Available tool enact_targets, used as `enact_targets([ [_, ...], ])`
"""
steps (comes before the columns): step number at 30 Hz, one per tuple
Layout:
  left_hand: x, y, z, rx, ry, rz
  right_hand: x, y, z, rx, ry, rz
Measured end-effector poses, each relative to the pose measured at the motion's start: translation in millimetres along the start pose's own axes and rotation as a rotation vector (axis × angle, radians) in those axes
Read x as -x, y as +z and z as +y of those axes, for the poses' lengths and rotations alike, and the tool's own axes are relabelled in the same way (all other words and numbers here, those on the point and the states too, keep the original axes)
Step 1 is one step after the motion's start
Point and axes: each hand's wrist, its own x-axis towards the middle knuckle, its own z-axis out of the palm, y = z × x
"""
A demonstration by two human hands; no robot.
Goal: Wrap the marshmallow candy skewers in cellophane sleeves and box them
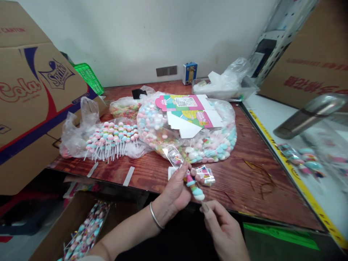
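Observation:
My left hand (174, 192), with a metal bangle on the wrist, pinches a small clear wrapper (174, 155) at the table's front edge. My right hand (221, 226) holds the stick of a pastel candy skewer (195, 186), whose top end goes into the wrapper's mouth. Both hands are closed. Just behind them lie a few small clear printed bags (205, 175). A large clear bag of loose pastel candies (212, 145) sits behind, with flat pink cartons (187, 110) on top. A row of candy skewers (112, 139) lies on plastic to the left.
A big cardboard Cola box (32, 105) stands at left, and a box of wrapped skewers (84, 232) below the wooden table (250, 181). A sealing machine with a metal arm (310, 114) is at right. A green basket (89, 78) and plastic bags (225, 83) line the back.

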Motion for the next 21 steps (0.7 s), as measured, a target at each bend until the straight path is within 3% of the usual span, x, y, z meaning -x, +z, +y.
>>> enact_targets([
  [3,4,1.6,-10,-0.041,-0.049,-0.016,-3,4,-2,0.225,-0.231,0.171],
  [6,3,-0.5,-9,-0.059,-0.074,-0.025,-5,4,-2,0.268,-0.265,0.218],
  [11,-5,-2.1,13,-0.045,0.078,0.036,-5,-3,0,0.131,-0.078,0.106],
  [16,-7,1.5,18,0.066,-0.006,-0.016,-4,-3,2,-0.274,0.214,-0.107],
  [21,-8,3.9,17,0.166,-0.059,0.009,0,-2,-2,-0.485,0.372,-0.149],
])
